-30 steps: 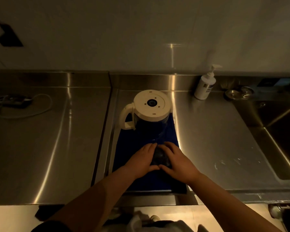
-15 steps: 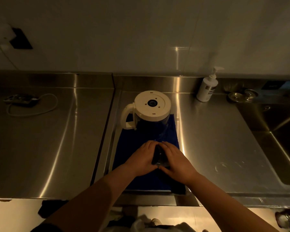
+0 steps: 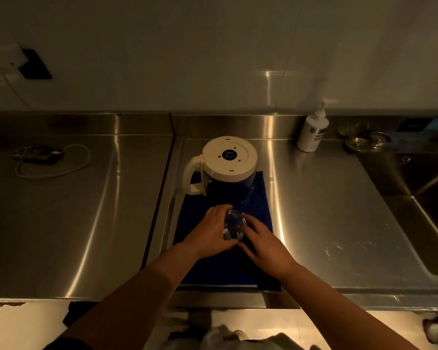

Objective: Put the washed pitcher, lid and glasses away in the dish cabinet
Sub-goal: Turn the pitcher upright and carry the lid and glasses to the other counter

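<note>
Pick-up step: left hand (image 3: pixel 208 229) and right hand (image 3: pixel 264 242) both grip a glass (image 3: pixel 234 224) over the blue mat (image 3: pixel 259 195), pitcher (image 3: pixel 228 170) upturned behind; next, seemingly, a steady carry to the unseen cabinet.

Glossy steel counter (image 3: pixel 326 198), matt blue cloth (image 3: pixel 261 195), clear glass (image 3: pixel 234 224)

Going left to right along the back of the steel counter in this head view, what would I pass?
Power strip with its cord → pitcher standing on the blue mat → pump bottle → small metal sink strainers.
</note>
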Motion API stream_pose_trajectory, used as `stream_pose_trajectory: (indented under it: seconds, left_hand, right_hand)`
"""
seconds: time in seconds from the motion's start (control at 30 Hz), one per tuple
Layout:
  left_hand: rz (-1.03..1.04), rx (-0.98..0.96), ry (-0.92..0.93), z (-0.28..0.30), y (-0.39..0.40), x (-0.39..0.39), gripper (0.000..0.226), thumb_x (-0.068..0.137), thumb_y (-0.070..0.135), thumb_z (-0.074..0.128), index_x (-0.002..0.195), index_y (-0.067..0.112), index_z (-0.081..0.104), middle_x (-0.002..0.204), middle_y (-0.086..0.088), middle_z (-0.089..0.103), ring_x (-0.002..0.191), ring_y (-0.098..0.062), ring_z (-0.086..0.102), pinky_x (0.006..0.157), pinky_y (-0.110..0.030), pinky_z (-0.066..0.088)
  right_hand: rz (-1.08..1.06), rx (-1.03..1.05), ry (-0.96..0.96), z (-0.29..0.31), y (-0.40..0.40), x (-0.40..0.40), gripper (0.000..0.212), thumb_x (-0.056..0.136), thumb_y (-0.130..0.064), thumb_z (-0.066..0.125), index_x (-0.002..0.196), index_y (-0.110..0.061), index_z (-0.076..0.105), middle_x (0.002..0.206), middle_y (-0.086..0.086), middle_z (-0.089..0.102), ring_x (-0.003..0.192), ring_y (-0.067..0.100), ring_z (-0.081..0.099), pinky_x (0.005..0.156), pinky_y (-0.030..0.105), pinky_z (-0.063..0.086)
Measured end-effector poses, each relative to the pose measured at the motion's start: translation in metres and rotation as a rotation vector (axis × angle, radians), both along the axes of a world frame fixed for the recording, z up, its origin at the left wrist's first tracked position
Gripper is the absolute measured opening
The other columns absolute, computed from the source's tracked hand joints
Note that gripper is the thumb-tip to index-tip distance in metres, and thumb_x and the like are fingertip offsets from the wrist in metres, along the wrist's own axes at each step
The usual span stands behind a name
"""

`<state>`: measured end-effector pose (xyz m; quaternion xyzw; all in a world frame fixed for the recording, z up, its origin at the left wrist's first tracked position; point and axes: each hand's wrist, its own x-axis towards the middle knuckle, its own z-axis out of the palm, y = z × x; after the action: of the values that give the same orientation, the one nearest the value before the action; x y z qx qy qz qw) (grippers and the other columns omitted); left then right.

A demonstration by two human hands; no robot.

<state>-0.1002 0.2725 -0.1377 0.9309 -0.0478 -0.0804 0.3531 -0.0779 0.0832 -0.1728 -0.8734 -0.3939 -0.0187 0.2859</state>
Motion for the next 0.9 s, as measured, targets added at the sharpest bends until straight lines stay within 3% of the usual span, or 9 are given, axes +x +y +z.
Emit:
stream_pose_trajectory:
  seconds: [0.2,0.4,0.53,0.73,0.9]
  left_hand:
    - [0.045,0.002,0.035,-0.005,0.012,-0.006,0.092,0.074,0.033,0.078,0.146,0.016,0.024,0.149,-0.001,0.03,0.137,-0.015,0.026,0.104,-0.018,0.021]
    - [-0.015,0.057,0.021,-0.001,0.014,-0.007,0.093,0.079,0.041,0.072,0.149,0.019,0.016,0.156,0.002,0.015,0.142,-0.016,0.018,0.113,-0.029,0.025]
    - [-0.005,0.141,-0.15,0.02,0.023,0.004,0.082,0.088,0.051,0.055,0.151,0.021,0.013,0.159,0.005,0.004,0.145,-0.015,0.01,0.116,-0.035,0.02]
    - [0.08,0.309,-0.388,0.041,0.044,0.034,0.072,0.091,0.03,0.057,0.15,0.017,0.018,0.159,-0.007,0.005,0.146,-0.024,0.005,0.118,-0.044,0.017]
    - [0.124,0.354,-0.296,0.033,0.066,0.049,0.077,0.092,0.015,0.054,0.151,0.013,0.004,0.159,-0.011,-0.002,0.146,-0.026,-0.001,0.119,-0.044,0.011]
  right_hand:
    - [0.013,-0.01,0.024,-0.009,0.009,-0.001,0.047,0.093,-0.035,0.047,0.137,-0.02,0.043,0.152,0.003,0.028,0.129,0.022,0.042,0.097,0.03,0.046]
    - [-0.008,-0.01,0.054,0.0,0.008,-0.003,0.051,0.092,-0.039,0.045,0.139,-0.02,0.042,0.15,0.0,0.031,0.129,0.017,0.041,0.1,0.023,0.039]
    - [-0.055,0.009,0.024,0.019,0.014,0.008,0.052,0.094,-0.043,0.04,0.141,-0.019,0.039,0.152,-0.002,0.028,0.135,0.011,0.033,0.106,0.023,0.033]
    - [-0.129,0.056,-0.201,0.058,0.044,0.039,0.06,0.088,-0.022,0.063,0.141,-0.01,0.038,0.15,0.01,0.032,0.138,0.022,0.027,0.111,0.034,0.027]
    - [-0.099,-0.01,-0.211,0.064,0.069,0.063,0.062,0.085,-0.016,0.065,0.141,-0.007,0.038,0.148,0.013,0.035,0.138,0.027,0.029,0.112,0.042,0.025]
